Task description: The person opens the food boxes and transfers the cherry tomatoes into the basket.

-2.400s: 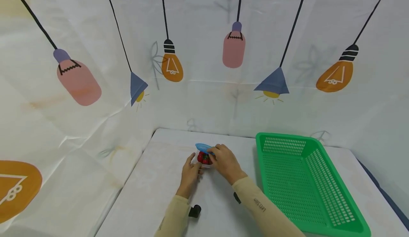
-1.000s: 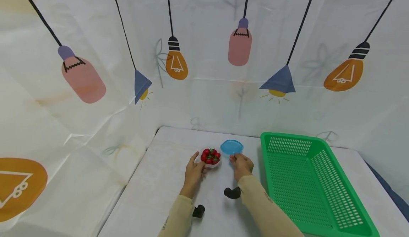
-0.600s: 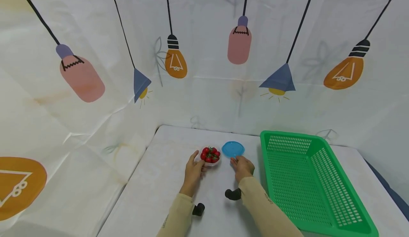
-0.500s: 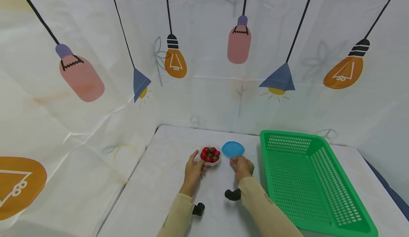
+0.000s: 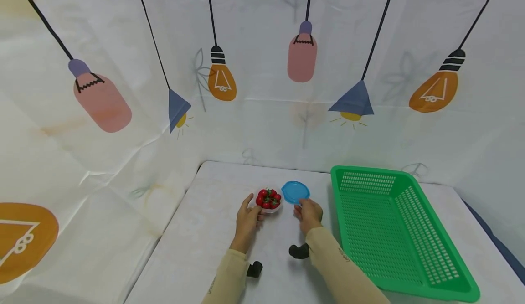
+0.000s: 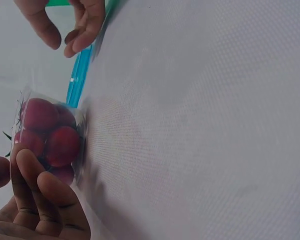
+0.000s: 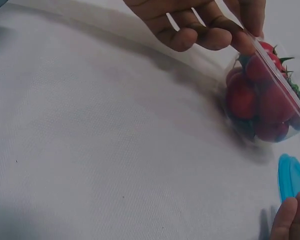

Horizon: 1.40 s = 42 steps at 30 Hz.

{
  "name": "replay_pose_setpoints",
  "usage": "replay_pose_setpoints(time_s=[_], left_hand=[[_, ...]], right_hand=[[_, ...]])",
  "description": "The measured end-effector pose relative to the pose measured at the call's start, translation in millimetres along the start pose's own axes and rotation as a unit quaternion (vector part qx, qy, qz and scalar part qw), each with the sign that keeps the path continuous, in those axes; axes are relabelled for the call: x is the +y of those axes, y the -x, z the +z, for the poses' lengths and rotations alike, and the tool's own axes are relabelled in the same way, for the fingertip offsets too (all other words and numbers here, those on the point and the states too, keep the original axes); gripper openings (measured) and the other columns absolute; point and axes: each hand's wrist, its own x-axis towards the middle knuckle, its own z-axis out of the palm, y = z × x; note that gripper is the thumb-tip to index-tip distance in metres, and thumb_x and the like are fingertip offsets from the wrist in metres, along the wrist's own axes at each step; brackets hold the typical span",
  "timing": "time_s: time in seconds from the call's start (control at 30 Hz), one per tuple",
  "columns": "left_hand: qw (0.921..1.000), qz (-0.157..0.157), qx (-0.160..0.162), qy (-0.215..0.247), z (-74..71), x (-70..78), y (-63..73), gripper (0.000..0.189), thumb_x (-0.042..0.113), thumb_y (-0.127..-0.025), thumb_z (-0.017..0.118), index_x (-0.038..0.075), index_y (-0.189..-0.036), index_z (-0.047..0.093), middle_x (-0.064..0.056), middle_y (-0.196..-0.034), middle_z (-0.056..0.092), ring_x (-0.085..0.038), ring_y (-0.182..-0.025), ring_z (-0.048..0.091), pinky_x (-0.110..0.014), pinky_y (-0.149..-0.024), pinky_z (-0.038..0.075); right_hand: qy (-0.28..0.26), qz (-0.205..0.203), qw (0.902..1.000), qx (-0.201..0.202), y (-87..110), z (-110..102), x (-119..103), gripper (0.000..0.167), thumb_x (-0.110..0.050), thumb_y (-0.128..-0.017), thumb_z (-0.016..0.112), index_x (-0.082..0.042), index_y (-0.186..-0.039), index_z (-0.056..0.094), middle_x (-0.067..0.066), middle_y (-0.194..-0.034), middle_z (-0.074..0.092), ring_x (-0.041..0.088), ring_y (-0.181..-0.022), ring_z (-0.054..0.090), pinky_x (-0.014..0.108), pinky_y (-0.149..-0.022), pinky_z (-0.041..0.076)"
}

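A clear plastic container (image 5: pixel 269 210) full of small red tomatoes (image 5: pixel 268 198) with green stems stands uncovered on the white table. My left hand (image 5: pixel 246 224) holds its near left side; the left wrist view shows fingers curled against the wall and the thumb at the rim. Right of it lies a round blue lid (image 5: pixel 294 192), flat on the tabletop. My right hand (image 5: pixel 309 215) is at the lid's near edge, fingertips overlapping it. In the left wrist view, the right hand's fingers (image 6: pixel 87 30) are relaxed and parted, with a visible gap between them.
A large green plastic basket (image 5: pixel 342 231) with perforated sides takes up the right of the table. White sheeting (image 5: pixel 262 126) printed with hanging lamps rises behind and at the left. Black camera mounts (image 5: pixel 298 251) stick out from both wrists just above the table (image 5: pixel 197 240).
The lid, raised over the container at first, has gone to the table on the right. It has since turned slightly, and the right hand's fingers have loosened. The left hand stays at the container.
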Motion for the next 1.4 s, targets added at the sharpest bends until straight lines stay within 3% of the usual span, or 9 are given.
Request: replay_pose_setpoints(time_s=[0.17,0.27,0.37,0.5,0.73,0.87,1.03,1.23,1.4], left_hand=[[1.0000,-0.002,0.004,-0.003,-0.3,-1.7,0.1,0.061,0.011,-0.095,0.055,0.011,-0.154,0.042,-0.020,-0.097,0.070,-0.027,-0.078,0.066,-0.028,-0.063,0.049],[1.0000,0.000,0.008,-0.003,-0.6,-3.1,-0.7,0.062,0.010,-0.093,0.056,0.011,-0.154,0.042,-0.021,-0.096,0.071,-0.025,-0.075,0.066,-0.027,-0.061,0.048],[0.9999,0.005,0.009,-0.002,-0.9,-3.6,-1.0,0.063,0.008,-0.092,0.056,0.009,-0.153,0.043,-0.020,-0.094,0.072,-0.023,-0.072,0.066,-0.026,-0.059,0.046],[1.0000,0.005,0.007,0.001,-1.3,-3.2,-0.9,0.063,0.009,-0.091,0.057,0.010,-0.153,0.044,-0.019,-0.092,0.072,-0.021,-0.071,0.066,-0.026,-0.058,0.046],[1.0000,0.004,0.007,0.006,-2.7,-4.1,-0.5,0.063,0.009,-0.092,0.057,0.009,-0.154,0.043,-0.019,-0.092,0.073,-0.020,-0.070,0.065,-0.026,-0.059,0.046],[0.9998,0.001,-0.002,0.020,-3.5,-4.8,-1.8,0.064,0.009,-0.093,0.057,0.007,-0.155,0.040,-0.021,-0.093,0.072,-0.020,-0.070,0.064,-0.028,-0.058,0.046],[0.9997,-0.004,-0.010,0.024,-4.4,-4.1,-1.6,0.063,0.010,-0.095,0.057,0.006,-0.155,0.039,-0.022,-0.093,0.069,-0.019,-0.072,0.063,-0.029,-0.060,0.047],[0.9994,-0.003,-0.015,0.030,-5.9,12.4,9.2,0.061,0.009,-0.095,0.057,0.006,-0.154,0.041,-0.022,-0.093,0.069,-0.022,-0.073,0.064,-0.030,-0.062,0.048],[0.9995,0.001,-0.007,0.032,-2.6,-0.2,2.6,0.061,0.012,-0.096,0.058,0.010,-0.154,0.042,-0.019,-0.093,0.070,-0.019,-0.072,0.064,-0.028,-0.060,0.047]], right_hand=[[0.083,-0.068,0.9939,-0.027,-1.0,4,-1,0.045,-0.017,-0.099,0.063,0.001,-0.139,0.053,0.023,-0.120,0.062,0.021,-0.094,0.064,0.030,-0.082,0.054],[0.166,-0.125,0.9765,-0.057,2.3,8,-4,0.040,-0.022,-0.098,0.066,-0.005,-0.134,0.060,0.018,-0.121,0.066,0.026,-0.103,0.064,0.036,-0.086,0.052],[0.240,-0.202,0.9443,-0.101,6.2,11,-7,0.038,-0.022,-0.098,0.067,-0.006,-0.132,0.063,0.014,-0.121,0.067,0.030,-0.107,0.063,0.041,-0.088,0.053],[0.328,-0.302,0.8821,-0.151,9.3,14,-13,0.034,-0.017,-0.097,0.070,-0.005,-0.128,0.065,0.010,-0.116,0.069,0.028,-0.106,0.063,0.041,-0.087,0.054],[0.460,-0.375,0.7777,-0.206,15.8,20,-20,0.030,-0.016,-0.095,0.073,-0.009,-0.124,0.068,0.006,-0.115,0.070,0.027,-0.106,0.064,0.043,-0.088,0.055],[0.503,-0.399,0.7320,-0.228,17.7,22,-24,0.026,-0.015,-0.094,0.074,-0.010,-0.119,0.071,0.004,-0.109,0.071,0.025,-0.099,0.065,0.041,-0.084,0.056],[0.539,-0.411,0.6859,-0.264,18.1,25,-26,0.027,-0.015,-0.092,0.076,-0.011,-0.119,0.072,0.002,-0.104,0.073,0.019,-0.094,0.066,0.039,-0.084,0.057],[0.569,-0.427,0.6358,-0.300,20.5,32,-28,0.027,-0.011,-0.092,0.076,-0.010,-0.118,0.073,0.003,-0.108,0.074,0.017,-0.095,0.067,0.039,-0.090,0.055],[0.585,-0.419,0.6192,-0.315,20.1,35,-29,0.028,-0.012,-0.091,0.077,-0.011,-0.119,0.073,0.002,-0.109,0.074,0.016,-0.096,0.068,0.038,-0.092,0.054]])
